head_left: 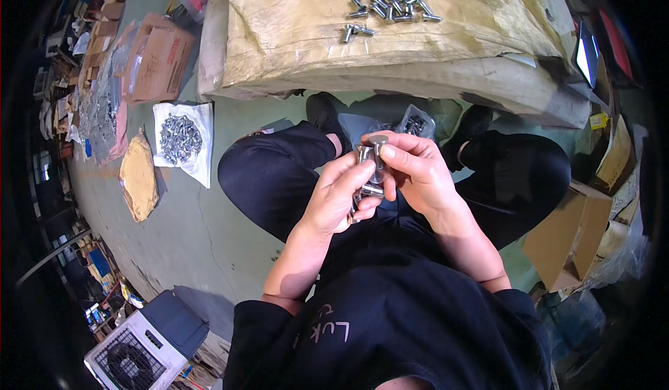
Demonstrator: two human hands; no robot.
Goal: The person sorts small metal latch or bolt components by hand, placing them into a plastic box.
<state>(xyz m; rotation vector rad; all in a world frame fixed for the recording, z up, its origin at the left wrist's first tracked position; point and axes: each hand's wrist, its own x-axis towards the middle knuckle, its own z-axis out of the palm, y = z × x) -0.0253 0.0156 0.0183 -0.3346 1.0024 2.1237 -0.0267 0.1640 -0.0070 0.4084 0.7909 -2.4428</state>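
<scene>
Above my lap both hands are closed and close together. My left hand grips several shiny metal cylinders, some showing between its fingers and the rest hidden in the palm. Between thumb and fingers, my right hand pinches an upright metal pin with a flat round head, right beside the left fingertips. More silver fittings of a similar short, cylindrical kind lie loosely grouped on the paper-covered work surface in front of me.
On the floor to my left, a white bag carries a pile of small metal parts, beside a flat tan piece and a cardboard box. A clear bag of parts lies between my feet. An open carton stands right; a fan unit, lower left.
</scene>
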